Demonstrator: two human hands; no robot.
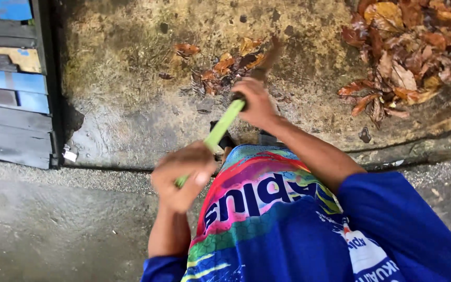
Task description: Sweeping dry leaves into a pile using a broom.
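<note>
Both my hands grip a broom with a light green handle [224, 122]. My left hand [182, 175] is closed around the near end of the handle, blurred by motion. Farther along, my right hand [257, 104] is closed on the handle where it meets the dark broom head [267, 60]. The brush end points away from me, over a small patch of brown dry leaves [220, 68] on wet, mossy concrete. My blue sleeves and colourful shirt fill the lower right.
A larger heap of brown and orange leaves [408, 52] lies at the upper right. Grey and blue wooden planks [11, 89] stand at the left. A raised concrete step edge [110, 168] runs across, with gravelly ground [53, 224] below it.
</note>
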